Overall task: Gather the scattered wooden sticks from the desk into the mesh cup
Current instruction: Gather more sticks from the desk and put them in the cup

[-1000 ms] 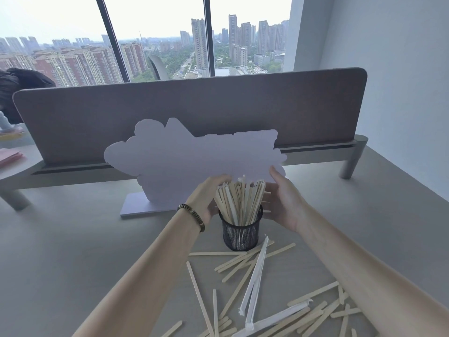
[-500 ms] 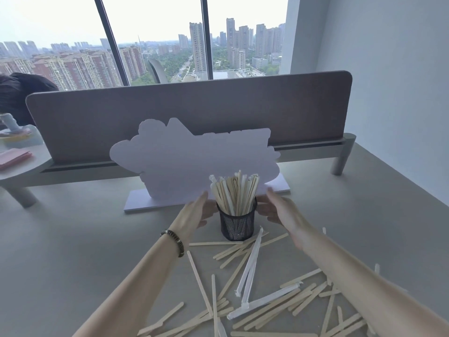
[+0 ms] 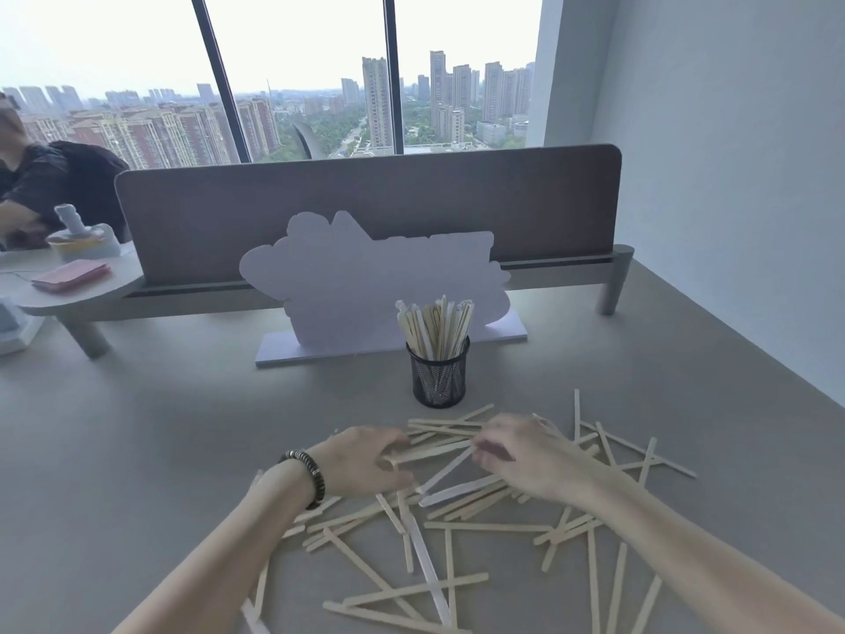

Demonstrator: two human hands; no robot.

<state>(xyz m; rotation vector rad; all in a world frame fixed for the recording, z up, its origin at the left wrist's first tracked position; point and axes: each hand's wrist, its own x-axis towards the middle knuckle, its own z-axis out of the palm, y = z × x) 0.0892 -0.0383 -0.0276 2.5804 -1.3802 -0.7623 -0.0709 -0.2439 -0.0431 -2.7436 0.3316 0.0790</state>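
Note:
A black mesh cup (image 3: 439,379) stands upright on the grey desk (image 3: 137,450), packed with upright wooden sticks (image 3: 434,324). In front of it, many more wooden sticks (image 3: 484,526) lie scattered and crossed over each other, with a few white ones (image 3: 425,555) among them. My left hand (image 3: 361,464), a dark bead bracelet at its wrist, is down on the pile's far left with its fingers curled around the ends of some sticks. My right hand (image 3: 530,455) is lowered onto the pile just right of it, fingers bent toward a stick. Both hands are blurred.
A white cut-out sign (image 3: 366,286) on a flat base stands just behind the cup. Behind that runs a grey divider panel (image 3: 366,203). At the far left sit another person (image 3: 41,185), a pink pad (image 3: 73,274) and a small container (image 3: 82,240). A wall (image 3: 731,176) closes the right side.
Both hands have left the sides of the cup and come down toward me onto the scattered sticks. The view has tilted, so more of the pile shows.

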